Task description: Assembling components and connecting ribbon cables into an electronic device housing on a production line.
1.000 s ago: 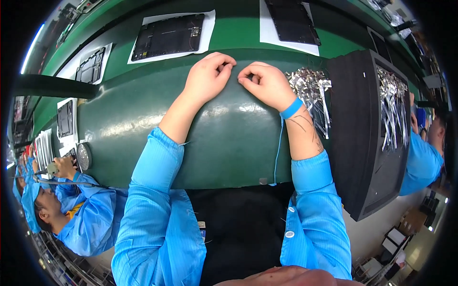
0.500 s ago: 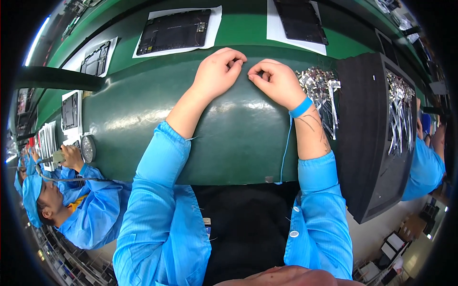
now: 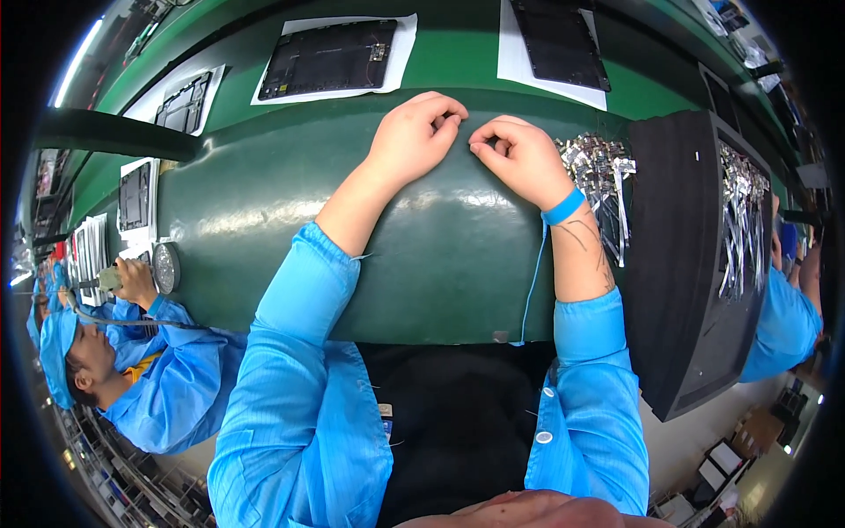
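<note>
Above the far part of the green work mat (image 3: 422,264), my two hands face each other with a small gap between the fingertips. My left hand (image 3: 415,139) has its fingers curled, thumb against the index finger. A similar pinch closes my right hand (image 3: 525,160), which wears a blue wrist strap (image 3: 563,207) with a thin cord. Whatever lies in either pinch is hidden or too small to name. Just right of my right hand lies a pile of small electronic parts with silvery ribbon tails (image 3: 616,198).
A black foam box (image 3: 669,264) with more ribbon-tailed parts (image 3: 742,211) stands at the right. Beyond the mat, black tablet-like housings (image 3: 330,57) (image 3: 563,48) rest on white sheets. At left, a co-worker in blue (image 3: 167,378) holds a tool near a round grey object (image 3: 165,267).
The whole view has shifted slightly, with the scene sitting a little further right and down. Both hands keep nearly the same pinched pose and spacing.
</note>
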The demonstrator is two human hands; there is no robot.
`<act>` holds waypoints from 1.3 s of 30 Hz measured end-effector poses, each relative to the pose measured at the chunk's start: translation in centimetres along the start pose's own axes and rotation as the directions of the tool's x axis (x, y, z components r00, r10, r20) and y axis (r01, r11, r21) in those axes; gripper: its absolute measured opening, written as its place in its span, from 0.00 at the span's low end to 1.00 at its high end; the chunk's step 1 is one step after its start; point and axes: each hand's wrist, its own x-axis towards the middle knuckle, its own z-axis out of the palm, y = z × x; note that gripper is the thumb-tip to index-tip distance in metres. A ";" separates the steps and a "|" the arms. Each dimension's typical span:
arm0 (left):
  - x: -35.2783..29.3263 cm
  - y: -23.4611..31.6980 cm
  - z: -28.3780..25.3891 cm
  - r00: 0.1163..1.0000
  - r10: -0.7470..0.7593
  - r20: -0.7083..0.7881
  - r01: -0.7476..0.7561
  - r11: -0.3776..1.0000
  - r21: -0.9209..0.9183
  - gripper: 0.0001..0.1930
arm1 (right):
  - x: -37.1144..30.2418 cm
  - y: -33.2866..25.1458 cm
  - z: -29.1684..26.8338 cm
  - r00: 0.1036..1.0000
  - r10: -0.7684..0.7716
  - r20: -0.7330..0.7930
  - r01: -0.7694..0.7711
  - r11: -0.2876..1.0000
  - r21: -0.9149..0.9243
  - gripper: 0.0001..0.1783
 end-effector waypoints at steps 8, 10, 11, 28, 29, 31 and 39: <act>-0.2 -0.3 0.0 0.998 0.048 0.050 -0.038 0.983 -0.179 0.08 | 0.1 0.3 0.2 1.000 -0.014 -0.015 0.014 1.000 -0.003 0.09; -0.3 -0.2 -0.2 0.994 0.074 0.080 -0.061 0.986 -0.157 0.08 | 0.0 0.5 0.3 1.000 -0.018 -0.016 0.018 1.000 -0.004 0.10; -0.3 -0.2 -0.3 0.988 0.104 0.110 -0.088 0.986 -0.141 0.08 | 0.1 0.5 0.3 1.000 -0.017 -0.015 0.017 1.000 -0.002 0.10; -0.4 0.1 -0.9 0.974 0.175 0.146 -0.146 0.971 -0.189 0.08 | 0.3 1.1 0.5 1.000 -0.024 -0.016 0.025 0.999 0.027 0.13; -0.4 0.2 -1.0 0.972 0.186 0.143 -0.158 0.969 -0.188 0.08 | 0.3 1.0 0.5 1.000 -0.025 -0.015 0.025 0.999 0.027 0.13; -0.4 0.1 -1.0 0.973 0.184 0.141 -0.155 0.968 -0.198 0.08 | 0.2 0.9 0.4 0.999 -0.039 -0.021 0.039 0.999 -0.004 0.13; -0.4 -0.2 -1.1 0.971 0.164 0.176 -0.114 0.957 -0.267 0.09 | 0.2 0.7 0.5 1.000 -0.019 -0.008 0.019 1.000 0.012 0.14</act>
